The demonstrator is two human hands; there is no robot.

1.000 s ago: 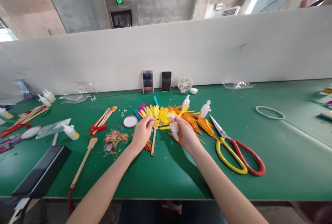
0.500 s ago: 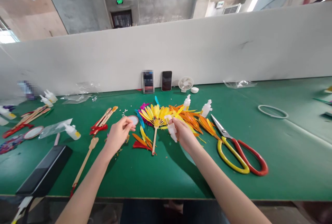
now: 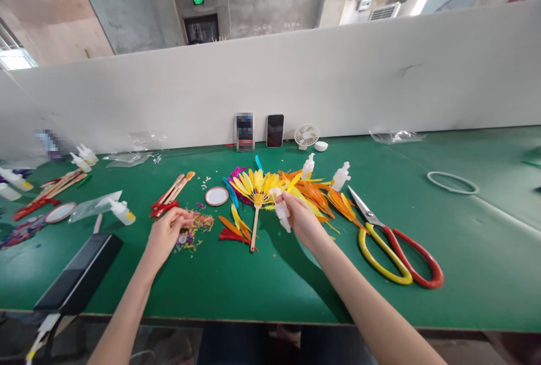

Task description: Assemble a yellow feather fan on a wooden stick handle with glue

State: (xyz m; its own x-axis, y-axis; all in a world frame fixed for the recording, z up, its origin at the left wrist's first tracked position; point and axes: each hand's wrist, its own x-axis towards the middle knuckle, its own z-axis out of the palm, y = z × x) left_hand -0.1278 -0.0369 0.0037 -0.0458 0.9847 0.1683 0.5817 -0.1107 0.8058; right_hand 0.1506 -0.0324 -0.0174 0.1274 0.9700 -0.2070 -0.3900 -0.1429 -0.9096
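A small fan of yellow feathers (image 3: pixel 257 186) on a thin wooden stick lies on the green table (image 3: pixel 270 280). My right hand (image 3: pixel 298 216) is closed round a small white glue bottle (image 3: pixel 281 210), its tip near the fan's base. My left hand (image 3: pixel 165 234) is off to the left, fingers pinched together at a heap of colourful scraps (image 3: pixel 195 227); what the fingers pinch is too small to name. Loose orange feathers (image 3: pixel 315 196) lie right of the fan, red and orange ones (image 3: pixel 230 231) lie left of the stick.
Large scissors (image 3: pixel 391 244) with yellow and red handles lie at the right. Two glue bottles (image 3: pixel 324 172), a round white disc (image 3: pixel 217 196), wooden sticks (image 3: pixel 173 191), a black box (image 3: pixel 78 277), a white ring (image 3: pixel 452 182), a phone (image 3: pixel 275 130) and a mini fan (image 3: pixel 306 136) stand about.
My left hand has let go of the feather fan and moved left and down to the heap of colourful scraps. My right hand with the bottle has stayed put.
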